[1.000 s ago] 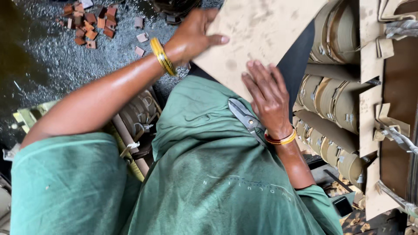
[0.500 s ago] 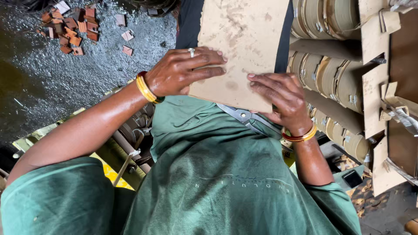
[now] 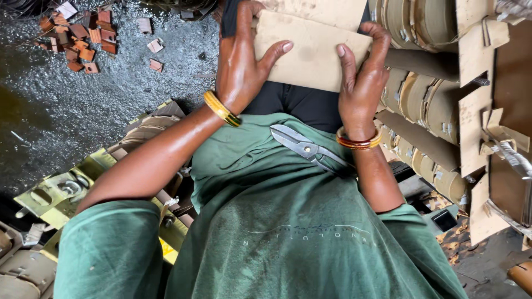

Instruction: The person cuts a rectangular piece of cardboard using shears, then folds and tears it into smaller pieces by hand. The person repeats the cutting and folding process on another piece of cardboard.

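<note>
1. Flat tan cardboard sheet (image 3: pixel 310 52), folded over on itself, held up in front of the torso at top centre of view, above the lap.
2. Left hand (image 3: pixel 241 66) clamped on the sheet's left edge: thumb pressed across the front face, fingers wrapped behind the top-left corner.
3. Right hand (image 3: pixel 360 83) clamped on the sheet's right edge: thumb on the front face, fingers curled over the top-right corner.
4. Both hands apart, one per side, fold line running between them.
5. Yellow-gold bangle with green band (image 3: pixel 221 109) on left wrist; orange-red bangles (image 3: pixel 357 141) on right wrist.
6. Grey metal shears (image 3: pixel 307 148) lying on the green t-shirt (image 3: pixel 288 221) at lap level, just below the sheet, blades pointing toward the left forearm, handles tucked under the right forearm. Untouched by either hand.
7. Dark trousers (image 3: pixel 299 102) visible between sheet's lower edge and shirt.
8. Right of view: stacked rolls of tan strip material (image 3: pixel 426 105) held in a cardboard-coloured rack (image 3: pixel 474 99); near the right hand, not touching.
9. Left of view: wet dark gritty floor (image 3: pixel 111 94), well clear of the hands.
10. Top left on floor: scatter of small reddish-brown rectangular offcuts (image 3: pixel 77 39).
11. Lower left beside the thigh: yellow-green metal brackets with slots (image 3: pixel 61 191) and more tan curved pieces (image 3: pixel 25 271).
</note>
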Demonstrator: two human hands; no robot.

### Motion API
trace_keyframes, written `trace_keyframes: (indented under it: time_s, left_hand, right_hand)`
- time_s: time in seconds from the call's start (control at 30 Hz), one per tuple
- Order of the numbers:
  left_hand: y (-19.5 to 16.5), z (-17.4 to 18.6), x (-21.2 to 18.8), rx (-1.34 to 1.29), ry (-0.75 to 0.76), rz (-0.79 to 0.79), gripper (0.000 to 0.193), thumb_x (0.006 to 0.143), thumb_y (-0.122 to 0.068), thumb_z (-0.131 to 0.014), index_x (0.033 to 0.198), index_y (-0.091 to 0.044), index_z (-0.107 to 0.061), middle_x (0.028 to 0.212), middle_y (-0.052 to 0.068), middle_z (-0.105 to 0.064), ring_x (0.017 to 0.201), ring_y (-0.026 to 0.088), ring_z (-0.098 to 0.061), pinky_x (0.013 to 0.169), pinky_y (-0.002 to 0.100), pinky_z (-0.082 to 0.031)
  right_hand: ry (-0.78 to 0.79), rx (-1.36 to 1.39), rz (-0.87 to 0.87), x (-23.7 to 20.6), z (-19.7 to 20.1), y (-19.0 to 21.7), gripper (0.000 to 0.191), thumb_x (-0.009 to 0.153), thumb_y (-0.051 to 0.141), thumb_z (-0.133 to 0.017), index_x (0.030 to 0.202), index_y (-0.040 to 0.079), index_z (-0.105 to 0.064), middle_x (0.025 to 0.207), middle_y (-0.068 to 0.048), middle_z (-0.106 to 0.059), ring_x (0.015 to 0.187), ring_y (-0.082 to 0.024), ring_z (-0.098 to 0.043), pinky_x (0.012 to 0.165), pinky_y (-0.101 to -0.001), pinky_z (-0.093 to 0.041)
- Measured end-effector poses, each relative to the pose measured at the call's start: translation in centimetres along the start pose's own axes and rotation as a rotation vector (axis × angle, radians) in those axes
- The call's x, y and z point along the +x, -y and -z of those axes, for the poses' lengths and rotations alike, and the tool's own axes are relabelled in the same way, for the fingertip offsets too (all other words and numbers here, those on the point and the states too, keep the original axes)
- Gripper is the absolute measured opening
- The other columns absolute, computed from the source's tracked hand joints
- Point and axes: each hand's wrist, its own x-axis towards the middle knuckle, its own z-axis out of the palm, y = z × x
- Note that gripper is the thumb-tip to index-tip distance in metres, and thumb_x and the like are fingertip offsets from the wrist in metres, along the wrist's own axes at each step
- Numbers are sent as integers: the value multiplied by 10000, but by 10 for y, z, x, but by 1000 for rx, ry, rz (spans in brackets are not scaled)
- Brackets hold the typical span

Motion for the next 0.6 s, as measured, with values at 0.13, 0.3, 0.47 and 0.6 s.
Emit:
trace_keyframes:
  time_s: [0.13, 0.3, 0.47, 0.6]
  left_hand:
    - [7, -8, -8, 11, -44, 74, 651, 1020, -197, -854, 1431, -39, -375, 1181, 259, -698, 1091, 430, -732, 891, 437, -590]
    - [6, -8, -17, 1, -120, 12, 594, 1028, -118, -834, 1422, -39, -396, 1257, 229, -626, 1155, 415, -674, 994, 405, -559]
    - [-8, -5, -12, 86, -43, 113, 378, 1040, -113, -772, 1325, -80, -525, 1216, 196, -632, 1068, 416, -665, 917, 450, -531]
    - [-16, -11, -12, 381, 119, 350, 256, 1058, -227, -726, 1268, -149, -602, 1228, 215, -563, 968, 403, -647, 774, 508, -539]
  right_hand:
    - [-111, -97, 157, 4, -13, -5, 504, 1050, 109, -768, 1379, -12, -405, 1318, -230, -581, 1151, -486, -609, 943, -387, -541]
    - [-60, -95, 7, 8, -19, -10, 519, 1041, 190, -865, 1275, 13, -437, 1112, -178, -617, 899, -405, -595, 820, -379, -526]
    - [-44, -188, 2, 8, -19, -14, 488, 1009, 219, -900, 1154, 31, -475, 870, -133, -592, 639, -315, -520, 626, -361, -445]
    - [-13, -226, 15, 9, -22, -17, 465, 1058, 256, -889, 1146, 66, -474, 816, -99, -575, 655, -307, -538, 622, -371, -453]
